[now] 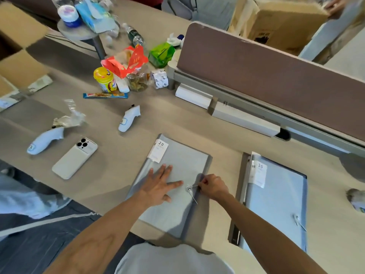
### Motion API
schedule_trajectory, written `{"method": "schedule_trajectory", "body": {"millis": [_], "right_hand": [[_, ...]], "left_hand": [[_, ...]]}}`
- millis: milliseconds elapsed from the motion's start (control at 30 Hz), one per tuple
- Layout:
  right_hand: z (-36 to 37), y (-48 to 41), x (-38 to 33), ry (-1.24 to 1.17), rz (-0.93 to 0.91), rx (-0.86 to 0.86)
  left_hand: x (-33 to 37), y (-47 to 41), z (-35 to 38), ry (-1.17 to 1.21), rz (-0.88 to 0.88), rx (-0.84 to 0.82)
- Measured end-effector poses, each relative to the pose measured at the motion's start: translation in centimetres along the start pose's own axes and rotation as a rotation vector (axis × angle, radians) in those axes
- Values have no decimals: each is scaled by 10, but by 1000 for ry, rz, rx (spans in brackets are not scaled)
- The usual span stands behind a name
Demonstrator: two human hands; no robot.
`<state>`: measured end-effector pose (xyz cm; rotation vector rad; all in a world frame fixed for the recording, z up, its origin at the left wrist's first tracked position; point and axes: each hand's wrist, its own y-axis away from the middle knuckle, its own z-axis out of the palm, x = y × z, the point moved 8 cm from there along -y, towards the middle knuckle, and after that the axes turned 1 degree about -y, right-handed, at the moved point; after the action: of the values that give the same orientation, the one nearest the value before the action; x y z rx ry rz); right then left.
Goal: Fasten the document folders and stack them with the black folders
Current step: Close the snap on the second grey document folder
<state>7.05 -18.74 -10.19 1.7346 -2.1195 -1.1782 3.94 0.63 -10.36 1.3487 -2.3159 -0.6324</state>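
A grey document folder (183, 155) with a white "20" label lies on the desk in front of me. My left hand (161, 183) presses flat on its cover, fingers spread. My right hand (212, 186) pinches the elastic cord (192, 191) at the folder's right edge, beside a small round button. A second folder (276, 204), light blue-grey with its own "20" label and a cord closure near its lower right, lies to the right on a dark folder whose edge (240, 194) shows at its left.
A white phone (74, 158) and two white controllers (44, 140) (129, 118) lie left of the folder. Snacks, jars and tissue packs (126, 74) crowd the back. A brown divider panel (266, 76) runs along the right. The desk's near edge is by my body.
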Motion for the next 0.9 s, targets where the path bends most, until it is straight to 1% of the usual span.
{"method": "schedule_trajectory", "body": {"millis": [100, 167, 267, 400, 567, 700, 800, 900], "right_hand": [[1, 17, 11, 95, -57, 71], [2, 30, 9, 208, -151, 98], [9, 49, -3, 369, -352, 125], [13, 56, -13, 531, -480, 123], [19, 58, -25, 657, -544, 111], [30, 61, -38, 706, -576, 89], [39, 57, -52, 722, -561, 65], [40, 46, -69, 708, -518, 83]], "left_hand": [[6, -1, -2, -2, -21, -9], [9, -3, -3, -5, -47, -10], [12, -8, -1, -38, -74, -25], [14, -10, -2, -48, -86, -30], [15, -9, -3, -42, -96, -41], [13, -10, -4, -3, -69, 5], [4, -13, -6, 18, -29, 57], [-7, -15, -8, 31, 5, 103]]}}
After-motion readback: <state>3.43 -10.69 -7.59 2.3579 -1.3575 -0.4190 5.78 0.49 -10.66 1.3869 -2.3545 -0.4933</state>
